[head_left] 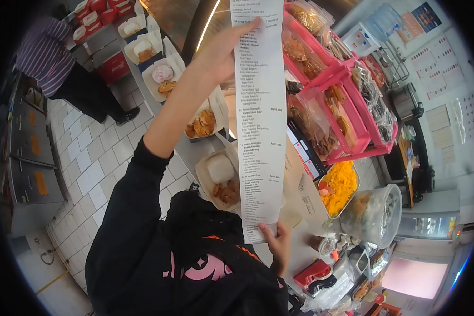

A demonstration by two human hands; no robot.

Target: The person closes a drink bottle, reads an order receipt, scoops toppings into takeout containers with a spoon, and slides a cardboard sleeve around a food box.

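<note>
Receipt: a long white paper strip (262,131) is hanging stretched out in front of the person's chest, running almost upright through the middle of the view and showing dark printed lines with prices down its right side.
Left hand: reaching out from a black sleeve, the left hand (238,48) is gripping the strip near its top, a digit lying across the printed face.
Right hand: down at the lower end, the right hand (278,243) is pinching the strip, thumb pressing on the front.
Meal boxes: left of the strip, a row of open pale card boxes is stretching away; the nearest box (200,173) is holding a white rice mound (221,168) and brown fried pieces (226,193).
Pink crates: to the right, pink plastic crates (359,120) are carrying clear bags of food.
Tray: below the crates, a rectangular metal tray (358,183) is holding yellow shredded food (338,190), with a clear round plastic tub (387,231) standing beside it.
Dispenser: a red and black tape dispenser (314,274) is sitting near the right hand.
Co-worker: at upper left, a person in a striped top (45,46) is standing on the pale tiled floor (92,176).
</note>
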